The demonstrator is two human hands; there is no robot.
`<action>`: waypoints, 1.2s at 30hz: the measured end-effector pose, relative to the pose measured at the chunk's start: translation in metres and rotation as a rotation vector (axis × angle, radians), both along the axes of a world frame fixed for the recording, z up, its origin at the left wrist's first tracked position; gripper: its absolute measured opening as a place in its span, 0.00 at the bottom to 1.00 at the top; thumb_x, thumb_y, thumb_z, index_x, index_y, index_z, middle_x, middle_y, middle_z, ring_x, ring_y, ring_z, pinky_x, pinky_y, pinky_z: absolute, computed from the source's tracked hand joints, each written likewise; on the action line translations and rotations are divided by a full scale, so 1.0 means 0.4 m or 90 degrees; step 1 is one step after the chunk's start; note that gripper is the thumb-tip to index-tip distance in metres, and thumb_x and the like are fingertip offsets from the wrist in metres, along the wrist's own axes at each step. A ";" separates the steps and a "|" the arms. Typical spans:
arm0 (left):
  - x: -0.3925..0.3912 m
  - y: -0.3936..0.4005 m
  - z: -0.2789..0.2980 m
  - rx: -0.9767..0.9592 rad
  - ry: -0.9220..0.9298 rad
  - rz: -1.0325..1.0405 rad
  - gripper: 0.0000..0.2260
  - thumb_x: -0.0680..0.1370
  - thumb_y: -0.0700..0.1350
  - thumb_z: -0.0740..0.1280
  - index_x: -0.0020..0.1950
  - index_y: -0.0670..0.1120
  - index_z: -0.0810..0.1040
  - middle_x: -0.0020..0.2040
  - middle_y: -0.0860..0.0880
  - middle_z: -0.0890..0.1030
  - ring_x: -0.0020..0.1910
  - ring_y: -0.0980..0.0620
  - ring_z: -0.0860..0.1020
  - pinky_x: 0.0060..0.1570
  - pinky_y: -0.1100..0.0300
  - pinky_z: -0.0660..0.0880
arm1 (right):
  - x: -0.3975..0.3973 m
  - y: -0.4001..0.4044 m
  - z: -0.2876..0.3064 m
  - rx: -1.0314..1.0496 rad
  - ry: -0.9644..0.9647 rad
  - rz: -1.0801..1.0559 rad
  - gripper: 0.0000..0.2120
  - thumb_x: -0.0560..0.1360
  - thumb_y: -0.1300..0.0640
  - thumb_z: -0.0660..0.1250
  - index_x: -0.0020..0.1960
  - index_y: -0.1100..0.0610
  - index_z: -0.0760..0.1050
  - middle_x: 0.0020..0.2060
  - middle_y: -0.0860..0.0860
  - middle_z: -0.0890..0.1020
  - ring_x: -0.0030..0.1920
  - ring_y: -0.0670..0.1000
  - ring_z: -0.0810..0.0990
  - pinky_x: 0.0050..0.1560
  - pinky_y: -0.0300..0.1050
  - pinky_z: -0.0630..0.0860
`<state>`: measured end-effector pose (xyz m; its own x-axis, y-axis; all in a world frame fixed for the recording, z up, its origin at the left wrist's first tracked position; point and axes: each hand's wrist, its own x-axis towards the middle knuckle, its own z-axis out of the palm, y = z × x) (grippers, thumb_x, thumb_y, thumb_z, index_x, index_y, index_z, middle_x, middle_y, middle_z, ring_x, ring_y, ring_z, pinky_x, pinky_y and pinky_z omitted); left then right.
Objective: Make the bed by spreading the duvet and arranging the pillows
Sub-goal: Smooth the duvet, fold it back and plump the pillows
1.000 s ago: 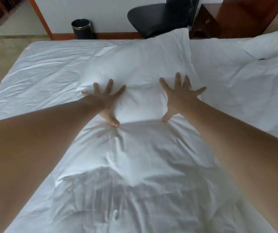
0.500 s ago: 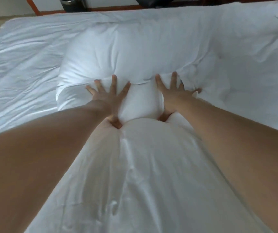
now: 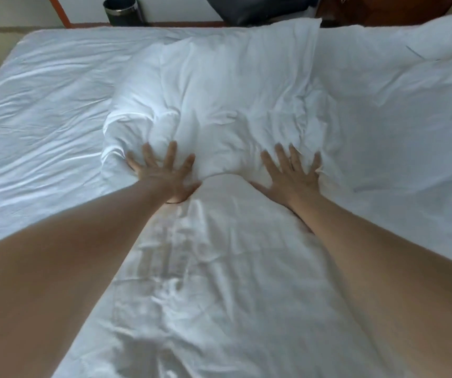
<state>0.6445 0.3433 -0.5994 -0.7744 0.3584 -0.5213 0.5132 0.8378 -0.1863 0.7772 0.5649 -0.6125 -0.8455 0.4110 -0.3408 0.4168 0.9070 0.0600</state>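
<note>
Head view: left hand (image 3: 164, 173) and right hand (image 3: 291, 173), fingers splayed and gripping nothing, are pressing pillow (image 3: 219, 105); uneven pushing is risking skewing it.

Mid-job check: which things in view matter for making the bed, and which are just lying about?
Job: far pillow, near pillow, bed sheet, left hand and right hand pressing flat.
Lying about: bin, black chair, wooden cabinet.
</note>
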 end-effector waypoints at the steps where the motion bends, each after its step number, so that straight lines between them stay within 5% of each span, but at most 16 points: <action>1: 0.033 -0.022 0.004 0.009 -0.008 0.015 0.35 0.73 0.76 0.41 0.76 0.66 0.34 0.77 0.54 0.28 0.75 0.31 0.31 0.65 0.22 0.37 | 0.031 -0.010 0.006 -0.008 -0.021 -0.013 0.43 0.71 0.22 0.38 0.79 0.42 0.35 0.79 0.46 0.35 0.78 0.53 0.32 0.70 0.72 0.30; 7: 0.263 -0.123 0.029 0.084 0.006 0.058 0.43 0.66 0.80 0.34 0.78 0.63 0.35 0.78 0.54 0.31 0.75 0.36 0.29 0.64 0.24 0.34 | 0.276 -0.063 0.070 -0.103 -0.075 -0.135 0.44 0.66 0.19 0.36 0.77 0.37 0.31 0.77 0.41 0.32 0.77 0.52 0.29 0.67 0.76 0.31; 17: 0.595 -0.195 0.040 0.118 0.046 0.049 0.49 0.65 0.80 0.33 0.79 0.52 0.34 0.80 0.46 0.33 0.75 0.33 0.31 0.66 0.25 0.35 | 0.651 -0.109 0.108 -0.174 -0.164 -0.287 0.51 0.60 0.14 0.39 0.75 0.36 0.27 0.78 0.45 0.34 0.78 0.54 0.34 0.67 0.78 0.36; 23: 0.728 -0.169 0.013 0.122 0.086 0.044 0.49 0.66 0.78 0.30 0.78 0.49 0.31 0.79 0.43 0.33 0.76 0.33 0.31 0.67 0.27 0.35 | 0.673 -0.113 0.064 -0.175 -0.131 -0.257 0.45 0.68 0.20 0.38 0.76 0.41 0.26 0.79 0.50 0.36 0.79 0.56 0.35 0.67 0.78 0.36; 28: 0.829 -0.005 0.018 0.198 0.075 0.247 0.55 0.65 0.79 0.32 0.79 0.40 0.36 0.80 0.36 0.40 0.77 0.32 0.36 0.69 0.27 0.38 | 0.695 -0.072 0.058 -0.072 -0.086 -0.118 0.39 0.75 0.27 0.38 0.79 0.45 0.35 0.80 0.52 0.43 0.79 0.56 0.38 0.67 0.78 0.35; 33: 0.968 0.217 0.039 0.188 0.119 0.242 0.45 0.76 0.72 0.44 0.80 0.40 0.38 0.78 0.32 0.42 0.76 0.28 0.41 0.72 0.30 0.45 | 0.812 0.121 0.089 -0.002 -0.093 0.013 0.34 0.79 0.31 0.43 0.79 0.42 0.38 0.79 0.49 0.37 0.78 0.53 0.34 0.64 0.81 0.38; 36: 1.043 0.359 0.051 0.199 0.112 0.149 0.39 0.78 0.71 0.45 0.81 0.49 0.40 0.80 0.37 0.42 0.78 0.32 0.40 0.73 0.32 0.41 | 0.940 0.289 0.104 0.018 -0.026 0.031 0.32 0.79 0.32 0.43 0.80 0.41 0.40 0.80 0.49 0.39 0.79 0.54 0.36 0.66 0.80 0.41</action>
